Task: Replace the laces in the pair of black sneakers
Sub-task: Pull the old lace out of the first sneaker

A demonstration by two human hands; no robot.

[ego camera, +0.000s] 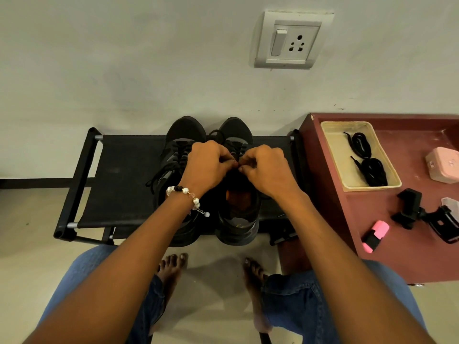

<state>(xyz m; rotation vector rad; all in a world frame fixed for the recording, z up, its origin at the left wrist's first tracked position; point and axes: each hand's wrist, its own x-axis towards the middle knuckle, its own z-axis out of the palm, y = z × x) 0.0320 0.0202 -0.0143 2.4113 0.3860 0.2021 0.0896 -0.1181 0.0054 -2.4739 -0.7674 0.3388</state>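
I see both hands over the right sneaker point(237, 212) on the black rack point(119, 182), w/ the left sneaker point(177, 150) touching it on the left side, toes of both pointing far toward the wall. My left hand point(207, 167) and right hand point(267, 167) have fingers curled, fingertips meeting at the upper eyelets of the right shoe; they look to be pinching the black lace there, but the lace itself is mostly hidden under the fingers, so I can't tell exactly which part each one grips. A loose lace end point(155, 176) from the left sneaker trails out to the left over the rack fabric. A bead bracelet point(188, 197) sits on the left wrist. To the right, on the maroon table point(397, 256), a shallow beige tray point(334, 145) holds two bundles of black spare laces point(370, 165), one far, one near, approx. touching. Nearer on the table: a pink highlighter point(375, 235) and a black clamp mount point(412, 212); at the right edge, a pink box point(444, 167).
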